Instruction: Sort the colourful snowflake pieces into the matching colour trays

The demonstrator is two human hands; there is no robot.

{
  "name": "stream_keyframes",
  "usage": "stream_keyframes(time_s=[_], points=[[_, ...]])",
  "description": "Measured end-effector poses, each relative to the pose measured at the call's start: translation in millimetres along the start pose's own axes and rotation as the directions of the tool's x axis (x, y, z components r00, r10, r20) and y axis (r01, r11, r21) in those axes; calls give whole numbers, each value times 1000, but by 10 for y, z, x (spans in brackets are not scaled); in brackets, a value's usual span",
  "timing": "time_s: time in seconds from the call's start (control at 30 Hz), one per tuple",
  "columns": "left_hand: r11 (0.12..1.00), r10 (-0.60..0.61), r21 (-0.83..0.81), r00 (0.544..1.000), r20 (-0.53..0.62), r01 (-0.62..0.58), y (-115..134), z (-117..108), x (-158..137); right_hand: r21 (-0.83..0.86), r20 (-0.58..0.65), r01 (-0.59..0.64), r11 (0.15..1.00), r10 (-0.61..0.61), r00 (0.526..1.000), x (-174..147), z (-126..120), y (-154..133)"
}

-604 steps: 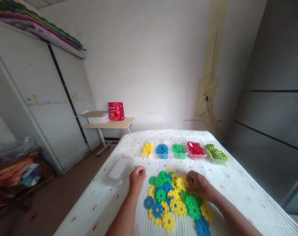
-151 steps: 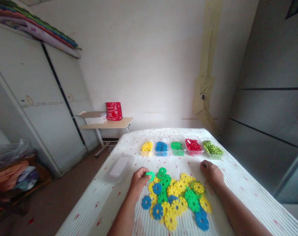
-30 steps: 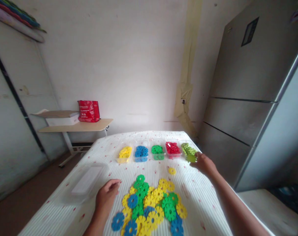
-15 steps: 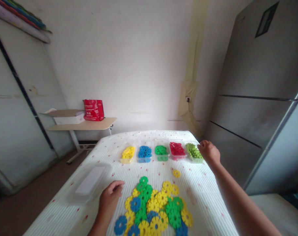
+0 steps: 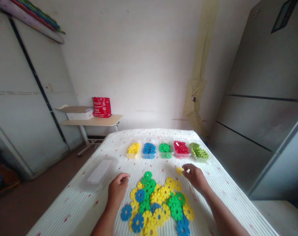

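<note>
My right hand (image 5: pixel 196 177) is low over the table, thumb and forefinger a little apart at the right edge of a lone yellow snowflake disc (image 5: pixel 179 170). Whether the fingertips touch that disc cannot be made out. My left hand (image 5: pixel 119 188) rests on the cloth with its fingers curled in, and nothing shows in them. Between my hands spreads a loose pile of notched plastic discs: yellow ones (image 5: pixel 159 217), green ones (image 5: pixel 176 211) and blue ones (image 5: pixel 138 223), many overlapping.
Across the back stand clear tubs of yellow pieces (image 5: pixel 133 148), blue pieces (image 5: pixel 149 149), green pieces (image 5: pixel 165 148), red pieces (image 5: pixel 181 148) and light green pieces (image 5: pixel 199 151). A clear plastic lid or tray (image 5: pixel 101 172) lies left. A fridge (image 5: pixel 257 114) stands right of the table.
My right hand has come from beside the light green tub, down and leftward to the lone yellow disc. My left hand stays by the pile. The view has shifted slightly.
</note>
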State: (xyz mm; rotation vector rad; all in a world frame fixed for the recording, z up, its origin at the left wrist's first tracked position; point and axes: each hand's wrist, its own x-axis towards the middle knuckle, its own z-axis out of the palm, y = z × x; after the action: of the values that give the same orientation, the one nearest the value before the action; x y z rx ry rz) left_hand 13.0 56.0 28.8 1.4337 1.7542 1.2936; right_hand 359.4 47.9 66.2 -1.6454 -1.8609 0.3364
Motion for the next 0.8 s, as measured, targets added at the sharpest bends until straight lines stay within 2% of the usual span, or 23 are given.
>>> stream_keyframes(time_s=[0.07, 0.17, 0.33, 0.43, 0.53, 0.57, 0.7, 0.8], points=[[999, 13, 45, 1000, -17, -12, 3, 12, 5, -70, -44, -65, 995, 62, 997, 65, 109, 11], [996, 26, 87, 999, -29, -23, 18, 21, 1, -152, 10, -128, 980, 131, 991, 141, 235, 43], [994, 31, 109, 999, -37, -27, 19, 35, -9, -99, 49, -153, 983, 159, 986, 196, 193, 62], [994, 28, 110, 998, -55, -21, 7, 47, -5, 86, 149, -164, 983, 150, 977, 179, 125, -24], [993, 25, 115, 998, -54, -19, 10, 51, -3, 320, 321, -162, 933, 54, 946, 134, 154, -143], [993, 24, 118, 998, -54, -18, 15, 50, -3, 318, 353, -145, 937, 25, 935, 120, 187, -174], [992, 29, 122, 998, -52, -22, 47, 40, -9, 42, 377, -14, 999, -3, 926, 105, 330, -216], [992, 32, 127, 999, -42, -26, 61, 35, -14, -37, 381, -7, 999, 20, 924, 131, 374, -200]])
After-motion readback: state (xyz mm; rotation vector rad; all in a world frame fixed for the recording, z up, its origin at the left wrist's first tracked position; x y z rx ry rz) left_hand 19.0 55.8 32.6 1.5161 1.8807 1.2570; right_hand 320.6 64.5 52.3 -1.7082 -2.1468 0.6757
